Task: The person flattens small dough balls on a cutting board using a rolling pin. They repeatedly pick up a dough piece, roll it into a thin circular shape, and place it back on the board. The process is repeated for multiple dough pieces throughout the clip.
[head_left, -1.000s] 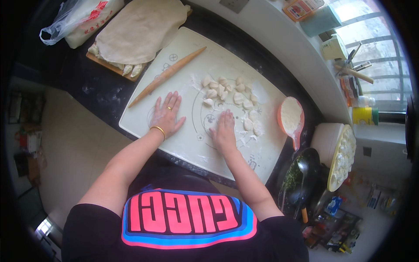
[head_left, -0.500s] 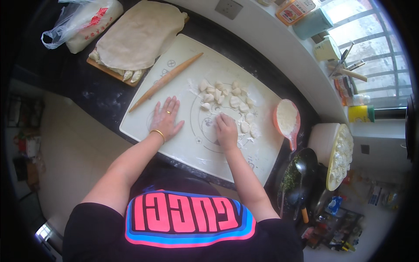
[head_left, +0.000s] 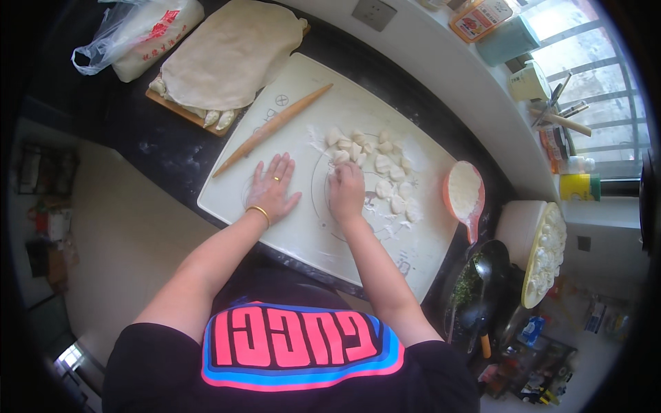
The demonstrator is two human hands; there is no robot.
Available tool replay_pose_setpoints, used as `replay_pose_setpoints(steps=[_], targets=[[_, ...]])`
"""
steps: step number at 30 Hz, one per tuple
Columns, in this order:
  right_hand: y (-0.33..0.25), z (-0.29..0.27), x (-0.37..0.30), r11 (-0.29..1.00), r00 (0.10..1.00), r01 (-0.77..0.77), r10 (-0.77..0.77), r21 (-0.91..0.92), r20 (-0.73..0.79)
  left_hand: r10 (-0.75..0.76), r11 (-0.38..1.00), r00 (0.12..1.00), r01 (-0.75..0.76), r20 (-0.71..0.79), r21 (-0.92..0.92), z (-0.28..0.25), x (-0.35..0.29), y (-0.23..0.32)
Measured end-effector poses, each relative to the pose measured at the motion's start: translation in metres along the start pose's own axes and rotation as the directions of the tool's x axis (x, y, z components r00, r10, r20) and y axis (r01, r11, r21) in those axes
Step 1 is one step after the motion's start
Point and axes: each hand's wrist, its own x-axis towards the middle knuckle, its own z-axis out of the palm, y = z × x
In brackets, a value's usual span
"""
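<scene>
- While I am bracing my left hand flat on the cream-white rectangular mat with markings, its grip is lying open, fingers a little spread, holding nothing.
- I am bringing my right hand to the near left edge of the small, pale, flour-dusted dough pieces; its fingers are curling downward, and I cannot tell whether that grip is closing on a piece, since my knuckles are hiding the fingertips.
- These pieces are lying loose on the mat, beyond and to the right of my right hand, already separated into lumps; none is showing as a thin round, so I judge the shaping is mostly remaining.
- The long, tapered, brown wooden rolling pin is lying idle across the mat's left part, touched by neither hand.
- Finished-looking white dumplings are filling the round yellow-rimmed tray at the right, so one batch is seemingly done.
- Chopped green filling is waiting in the dark round pan, so more filling work is probably remaining.
</scene>
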Motion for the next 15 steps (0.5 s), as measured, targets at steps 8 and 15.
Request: replay_pose_setpoints(steps=[8, 15], targets=[[0.025, -0.034, -0.032, 0.998, 0.997, -0.065, 0.065, 0.02, -0.033, 0.006, 1.0, 1.0, -0.006, -0.008, 0.015, 0.001, 0.0, 0.0], [0.036, -0.028, -0.05, 0.973, 0.966, 0.08, -0.022, -0.217, 0.259, 0.007, 1.0, 1.0, -0.007, -0.002, 0.011, 0.004, 0.0, -0.001]])
